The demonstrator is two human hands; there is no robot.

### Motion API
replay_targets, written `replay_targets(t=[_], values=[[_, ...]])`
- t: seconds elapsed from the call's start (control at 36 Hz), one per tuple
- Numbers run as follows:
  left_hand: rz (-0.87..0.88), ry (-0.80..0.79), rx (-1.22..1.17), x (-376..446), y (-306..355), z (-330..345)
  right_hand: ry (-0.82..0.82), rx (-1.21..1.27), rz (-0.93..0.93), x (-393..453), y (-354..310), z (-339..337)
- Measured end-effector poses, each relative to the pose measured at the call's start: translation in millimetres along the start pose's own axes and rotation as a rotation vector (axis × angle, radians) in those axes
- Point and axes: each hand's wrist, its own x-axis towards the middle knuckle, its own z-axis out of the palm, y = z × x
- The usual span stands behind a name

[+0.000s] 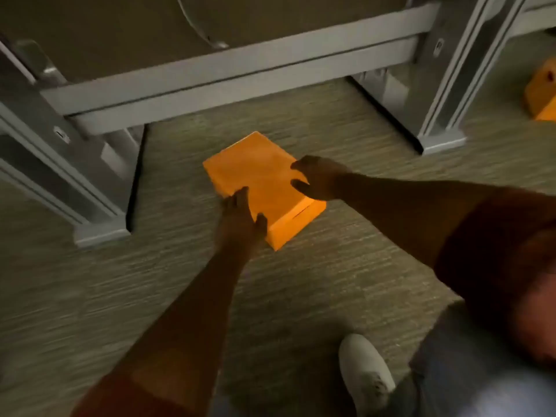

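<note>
An orange rectangular box (255, 173) lies flat on the carpet in the middle of the view. My left hand (240, 224) is at the box's near left edge, fingers lying along that side and thumb on the top face. My right hand (319, 177) reaches in from the right and sits at the box's right edge, fingers and thumb spread over the top face. The picture is dim and blurred, so how tight either grip is does not show.
A grey metal frame (228, 70) with upright legs stands just behind the box, with feet at left (99, 233) and right (442, 142). Another orange box (541, 91) lies at the far right. My white shoe (364, 374) is at the bottom.
</note>
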Motion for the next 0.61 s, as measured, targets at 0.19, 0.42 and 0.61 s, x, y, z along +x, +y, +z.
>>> replay_targets(t=[0.19,0.42,0.61], values=[[-0.091,-0.008,0.048,12.3,-34.6,49.9,-0.013,-0.054,0.106,33.2,24.0,24.6],[-0.221,0.026,-0.079,34.1,-55.0,94.9,-0.09,-0.062,0.241,62.0,64.0,71.0],[-0.354,0.085,-0.259,64.2,-59.3,125.0,-0.104,0.018,0.352,93.8,79.7,105.6]])
